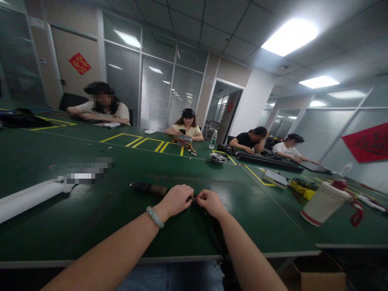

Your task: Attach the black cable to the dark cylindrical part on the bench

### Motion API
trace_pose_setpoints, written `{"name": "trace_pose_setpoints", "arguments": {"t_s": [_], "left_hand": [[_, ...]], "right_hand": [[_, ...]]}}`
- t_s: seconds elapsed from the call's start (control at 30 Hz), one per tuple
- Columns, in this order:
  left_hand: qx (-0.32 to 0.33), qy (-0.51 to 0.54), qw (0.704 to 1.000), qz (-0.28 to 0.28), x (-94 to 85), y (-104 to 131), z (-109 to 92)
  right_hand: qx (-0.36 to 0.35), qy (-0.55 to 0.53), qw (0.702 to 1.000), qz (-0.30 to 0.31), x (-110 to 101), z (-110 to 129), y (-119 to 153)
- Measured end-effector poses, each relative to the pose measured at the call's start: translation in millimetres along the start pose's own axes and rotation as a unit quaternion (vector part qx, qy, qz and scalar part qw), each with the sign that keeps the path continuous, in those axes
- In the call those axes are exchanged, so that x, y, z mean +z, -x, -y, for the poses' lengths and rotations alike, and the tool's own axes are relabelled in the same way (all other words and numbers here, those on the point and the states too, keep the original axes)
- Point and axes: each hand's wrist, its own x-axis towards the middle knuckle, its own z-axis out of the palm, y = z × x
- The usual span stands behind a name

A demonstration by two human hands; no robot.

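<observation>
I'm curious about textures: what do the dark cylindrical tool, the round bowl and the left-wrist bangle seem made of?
Dark cylindrical tool: perhaps plastic and metal; dull black and brownish sections, too dim to settle. Round bowl: probably polished metal, from its bright silvery rim. Bangle: possibly stone or glass; smooth, pale grey-green.

Your left hand [178, 197] is covering one end of a dark cylindrical tool [146, 188] on the green surface [115, 218], your right hand [210, 202] bending its fingers just beside it
</observation>
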Motion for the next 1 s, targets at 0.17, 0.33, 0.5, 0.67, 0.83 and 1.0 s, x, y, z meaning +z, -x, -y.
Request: {"name": "trace_pose_setpoints", "arguments": {"t_s": [0.17,0.33,0.5,0.67,0.83,1.0], "left_hand": [[-0.011,0.008,1.0,-0.009,-1.7,0.7,-0.5],[-0.017,0.013,1.0,-0.017,-4.9,0.9,-1.4],[-0.01,0.008,1.0,-0.02,-3.7,0.6,-1.2],[-0.008,-0.002,1.0,-0.021,-2.5,0.4,-2.0],[-0.008,0.006,1.0,-0.021,-5.0,0.4,-3.1],[-0.009,0.004,1.0,-0.016,-6.8,0.7,-3.5]], "right_hand": [[0.003,-0.012,1.0,0.003,-0.3,2.0,0.9],[0.007,-0.016,1.0,-0.001,-1.0,4.3,1.3],[0.014,-0.022,1.0,0.001,-1.0,5.3,0.8],[0.0,-0.019,1.0,-0.004,0.6,2.7,-0.2],[-0.003,-0.031,1.0,-0.003,0.9,-0.3,-1.2],[0.005,-0.039,0.999,0.004,-1.0,2.3,0.6]]}}
